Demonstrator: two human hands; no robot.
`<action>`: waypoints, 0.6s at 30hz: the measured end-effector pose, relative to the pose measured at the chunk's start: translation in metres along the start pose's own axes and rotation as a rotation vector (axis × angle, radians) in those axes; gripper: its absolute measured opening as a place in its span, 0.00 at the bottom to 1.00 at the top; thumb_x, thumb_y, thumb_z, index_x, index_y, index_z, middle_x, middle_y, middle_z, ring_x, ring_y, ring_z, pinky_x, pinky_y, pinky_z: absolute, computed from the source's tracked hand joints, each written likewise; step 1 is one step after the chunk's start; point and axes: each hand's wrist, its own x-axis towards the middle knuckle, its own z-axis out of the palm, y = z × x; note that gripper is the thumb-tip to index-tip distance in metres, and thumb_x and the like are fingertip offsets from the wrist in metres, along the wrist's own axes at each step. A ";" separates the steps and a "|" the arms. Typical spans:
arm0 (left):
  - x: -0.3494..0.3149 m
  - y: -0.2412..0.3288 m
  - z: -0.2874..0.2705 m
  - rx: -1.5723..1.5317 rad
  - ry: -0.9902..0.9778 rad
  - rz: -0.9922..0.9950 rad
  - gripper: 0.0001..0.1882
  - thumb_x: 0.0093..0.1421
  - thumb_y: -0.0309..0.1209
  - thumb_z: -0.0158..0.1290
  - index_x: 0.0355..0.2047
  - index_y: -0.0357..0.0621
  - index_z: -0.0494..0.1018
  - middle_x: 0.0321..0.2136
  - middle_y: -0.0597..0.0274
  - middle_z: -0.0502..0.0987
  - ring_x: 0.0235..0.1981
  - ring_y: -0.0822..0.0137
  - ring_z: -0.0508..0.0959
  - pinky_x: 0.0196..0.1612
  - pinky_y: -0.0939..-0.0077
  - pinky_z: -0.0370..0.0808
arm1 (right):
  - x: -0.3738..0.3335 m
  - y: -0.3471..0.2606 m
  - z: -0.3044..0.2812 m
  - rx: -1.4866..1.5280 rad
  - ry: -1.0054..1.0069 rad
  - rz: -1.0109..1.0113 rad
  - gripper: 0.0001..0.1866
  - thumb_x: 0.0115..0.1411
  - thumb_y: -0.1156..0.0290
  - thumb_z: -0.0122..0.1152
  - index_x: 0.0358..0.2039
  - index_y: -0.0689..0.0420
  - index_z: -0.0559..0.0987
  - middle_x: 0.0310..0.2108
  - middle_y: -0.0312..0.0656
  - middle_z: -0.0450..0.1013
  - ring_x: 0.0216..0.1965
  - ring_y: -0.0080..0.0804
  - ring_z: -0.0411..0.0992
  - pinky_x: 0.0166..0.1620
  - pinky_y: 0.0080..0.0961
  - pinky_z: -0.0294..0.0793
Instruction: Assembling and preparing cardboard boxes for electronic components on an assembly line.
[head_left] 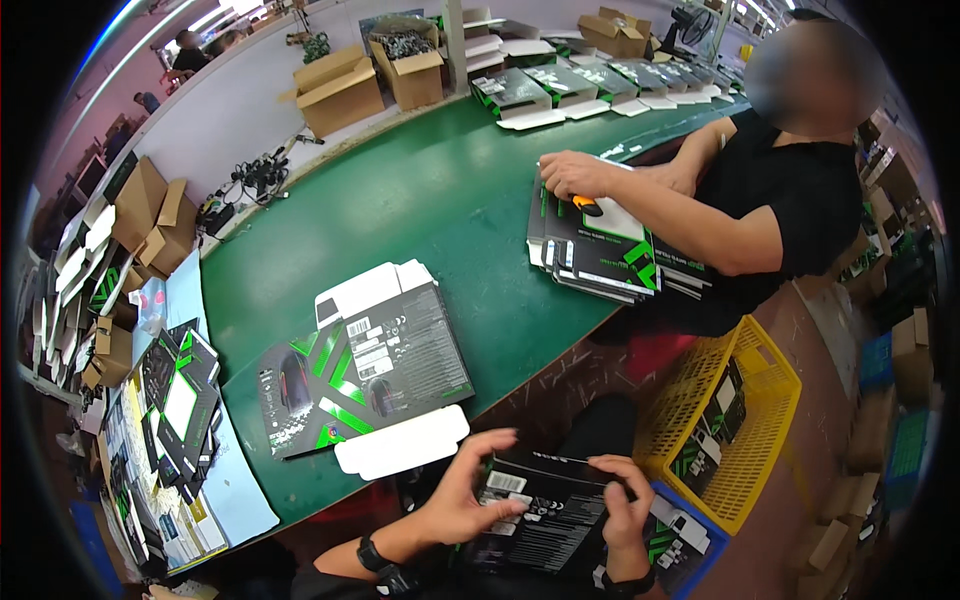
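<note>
Low in front of me is a black printed carton (545,522) with a white barcode label, tilted up toward me. My left hand (465,495) is at its left edge, the thumb lying on the printed face and the other fingers stretched out beyond the edge. Around the carton's right edge curl the fingers of my right hand (625,505). The carton's lower part is hidden by dimness and my arms. On the green table, beyond my left hand, an unfolded black and green carton (410,345) lies flat with its white flaps (405,445) spread out.
Across the table's right side, a co-worker in black leans over stacked flat cartons (590,262), an orange-handled tool (586,205) in one hand. To my right stand a yellow basket (775,375) and a blue crate (700,565) holding cartons. More cartons (185,405) lie at left.
</note>
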 end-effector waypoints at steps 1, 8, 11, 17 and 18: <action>0.006 0.016 -0.006 -0.134 0.087 -0.069 0.43 0.52 0.29 0.72 0.64 0.41 0.62 0.64 0.51 0.64 0.66 0.58 0.65 0.68 0.61 0.61 | 0.002 -0.004 0.001 0.073 0.058 0.030 0.17 0.69 0.64 0.54 0.46 0.67 0.79 0.49 0.49 0.77 0.28 0.19 0.68 0.34 0.18 0.70; 0.149 0.043 -0.211 -0.024 0.661 -0.093 0.45 0.60 0.37 0.66 0.71 0.43 0.53 0.55 0.44 0.74 0.52 0.56 0.79 0.53 0.61 0.78 | -0.004 0.006 -0.026 0.110 0.170 0.294 0.17 0.75 0.67 0.46 0.37 0.66 0.79 0.19 0.32 0.66 0.16 0.12 0.52 0.20 0.13 0.54; 0.159 0.018 -0.308 0.364 0.974 -0.196 0.58 0.59 0.62 0.58 0.73 0.31 0.48 0.66 0.26 0.61 0.71 0.40 0.60 0.71 0.50 0.56 | -0.013 0.006 -0.020 -0.049 0.093 0.330 0.18 0.75 0.67 0.47 0.35 0.65 0.80 0.16 0.30 0.62 0.16 0.11 0.54 0.21 0.14 0.55; 0.097 0.015 -0.245 1.192 0.523 -0.784 0.63 0.53 0.72 0.56 0.67 0.22 0.58 0.66 0.26 0.60 0.70 0.35 0.58 0.69 0.40 0.58 | -0.032 0.018 -0.014 -0.318 0.005 0.212 0.20 0.74 0.62 0.43 0.39 0.63 0.81 0.25 0.39 0.75 0.22 0.22 0.66 0.28 0.22 0.64; 0.082 0.015 -0.234 1.250 0.427 -0.846 0.63 0.51 0.73 0.57 0.65 0.22 0.61 0.66 0.27 0.61 0.70 0.36 0.59 0.68 0.37 0.57 | -0.030 0.014 -0.012 -0.281 -0.051 0.266 0.21 0.74 0.61 0.42 0.40 0.63 0.80 0.28 0.44 0.79 0.25 0.30 0.73 0.33 0.28 0.71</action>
